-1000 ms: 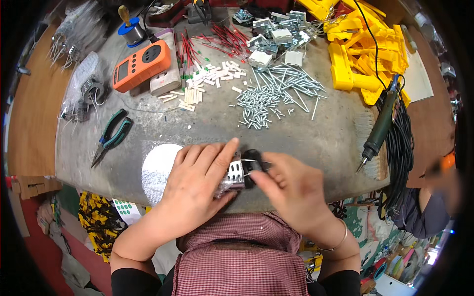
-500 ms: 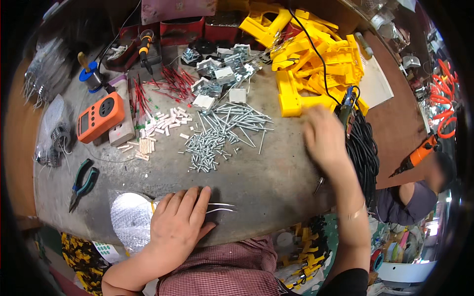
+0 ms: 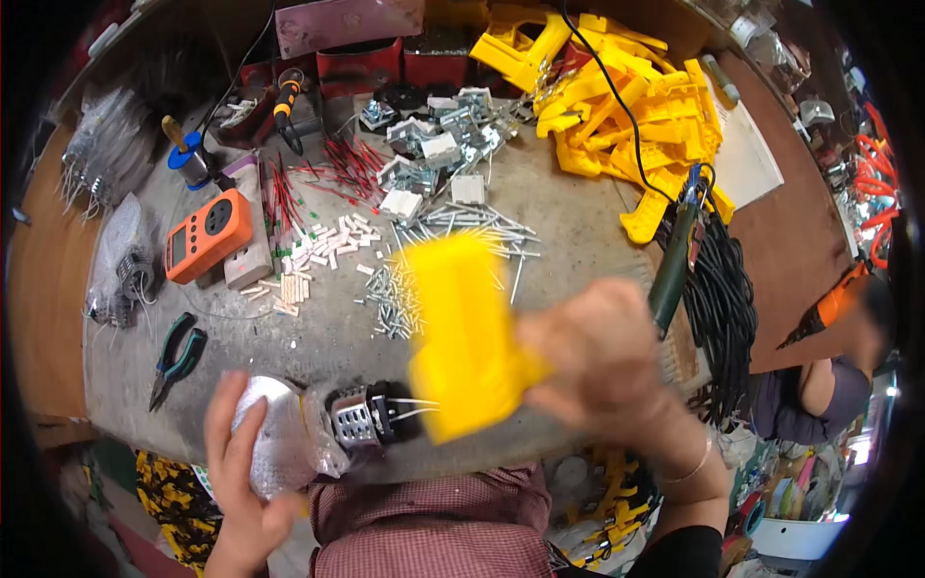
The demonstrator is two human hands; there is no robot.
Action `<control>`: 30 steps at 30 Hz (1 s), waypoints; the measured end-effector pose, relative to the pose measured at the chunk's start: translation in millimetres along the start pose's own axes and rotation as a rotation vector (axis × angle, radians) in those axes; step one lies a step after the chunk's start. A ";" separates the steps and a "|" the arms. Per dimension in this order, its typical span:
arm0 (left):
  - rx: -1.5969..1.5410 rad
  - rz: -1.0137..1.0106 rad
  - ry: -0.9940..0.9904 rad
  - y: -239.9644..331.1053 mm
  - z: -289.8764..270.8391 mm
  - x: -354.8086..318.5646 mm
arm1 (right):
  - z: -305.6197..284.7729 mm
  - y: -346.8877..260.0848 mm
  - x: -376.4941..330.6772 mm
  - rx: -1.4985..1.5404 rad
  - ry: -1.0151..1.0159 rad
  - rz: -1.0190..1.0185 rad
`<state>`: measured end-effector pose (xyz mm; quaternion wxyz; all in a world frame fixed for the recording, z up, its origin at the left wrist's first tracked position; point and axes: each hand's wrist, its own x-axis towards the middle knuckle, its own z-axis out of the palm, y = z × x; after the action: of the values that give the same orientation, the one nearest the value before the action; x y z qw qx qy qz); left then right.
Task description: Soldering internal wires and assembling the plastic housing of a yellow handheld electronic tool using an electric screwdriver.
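Now gripping a yellow housing [image 3: 462, 337] in the right hand [image 3: 597, 349], just left of its clamped fingers, partly hiding the screw pile [image 3: 385, 303]; spreading the left hand [image 3: 241, 458] at a wrapped disc [image 3: 287, 433], left of the pile. Earlier, reached right of the pile; covered with the left a perforated case [image 3: 355, 420], now exposed.

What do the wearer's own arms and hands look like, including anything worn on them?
Both the left hand and the right hand are ungloved, the right one blurred. The right arm wears a thin, pale bracelet and a black sleeve ending near the elbow. Any left sleeve is out of view.
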<state>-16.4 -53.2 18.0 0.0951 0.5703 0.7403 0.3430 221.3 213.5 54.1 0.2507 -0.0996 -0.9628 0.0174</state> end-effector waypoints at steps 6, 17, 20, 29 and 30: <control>-1.125 -0.513 -0.340 43.9 1.5 15.7 | 9.6 -36.8 41.5 0.050 0.169 -0.051; -0.996 -0.501 -0.011 25.4 11.9 25.8 | 81.2 63.6 13.9 -0.166 -0.097 0.512; -1.106 -0.503 0.016 23.9 11.9 32.1 | 55.1 68.5 15.6 -0.124 -0.062 0.397; -1.283 -0.534 -0.166 37.2 11.4 58.3 | -35.6 -41.2 66.6 0.697 -0.086 0.318; -1.326 -0.507 -0.156 35.4 12.8 56.3 | -34.8 -43.9 68.3 0.674 -0.072 0.299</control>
<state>-0.7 7.1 44.4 0.5515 0.2253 0.4766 0.6465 171.8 183.6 120.9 0.2301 -0.1506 -0.8860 0.3733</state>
